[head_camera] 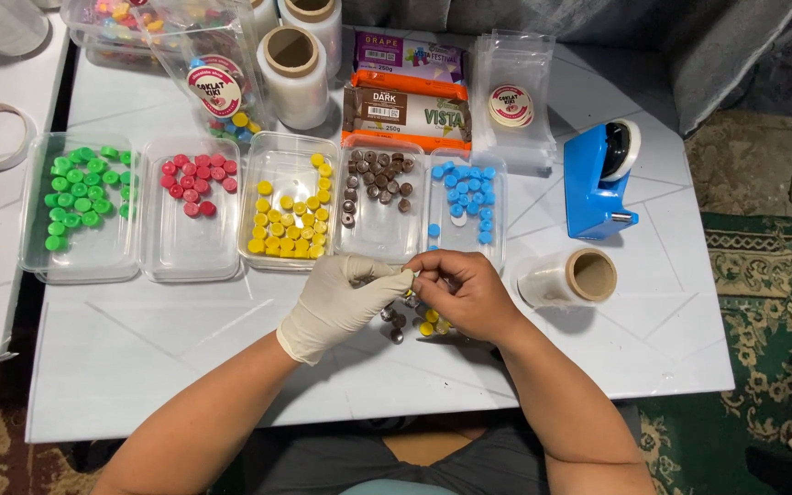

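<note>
Hands meet over the surface [185, 339]: gloved left hand [336, 302] and bare right hand [465, 293] pinch 1 small piece [407, 275] between fingertips, held up for close handling. Loose candies [405, 321] lie just beneath. Beyond sit 5 trays [190, 261], sorted by colour for easy picking; tape dispenser [598, 183] far right.

A blue plastic tape dispenser [598, 183] stands beside two flat wrapped chocolate blocks [407, 92] and three clear film rolls [297, 73] on the white table [139, 339]
</note>
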